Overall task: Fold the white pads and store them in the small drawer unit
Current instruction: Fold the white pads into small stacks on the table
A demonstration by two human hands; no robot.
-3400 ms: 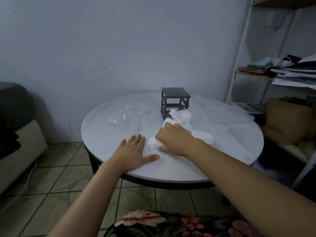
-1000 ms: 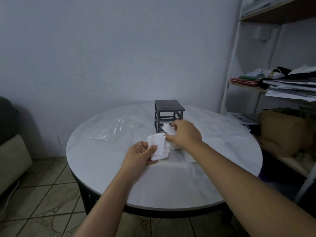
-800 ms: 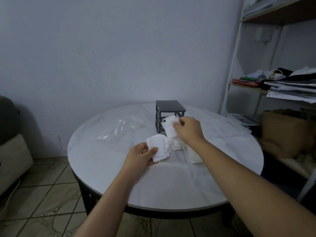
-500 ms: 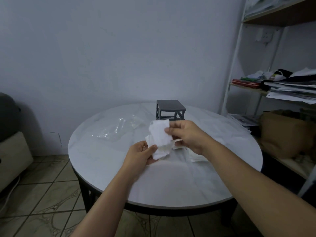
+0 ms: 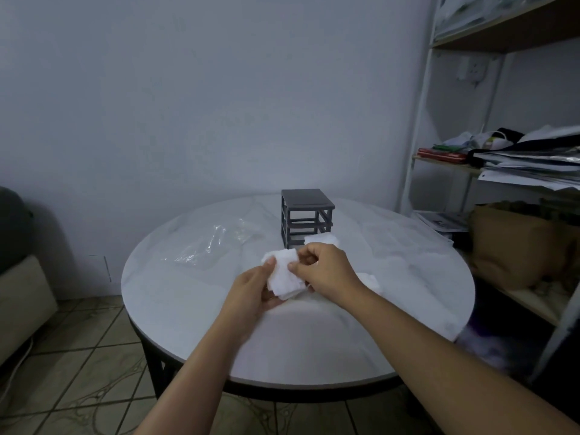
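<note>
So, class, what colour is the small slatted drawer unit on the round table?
Dark grey; the small slatted drawer unit shows best in the head view.

A pale wall (image 5: 188, 89) backs a tiled floor (image 5: 78, 365), sofa (image 5: 22, 296) and cluttered shelves (image 5: 514, 174).

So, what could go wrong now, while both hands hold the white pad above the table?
The pad is limp and only pinched between the left hand and right hand; the fold may come out crooked, or it may slip. A second pad lies just in front of the unit and may block its lowest opening.
</note>
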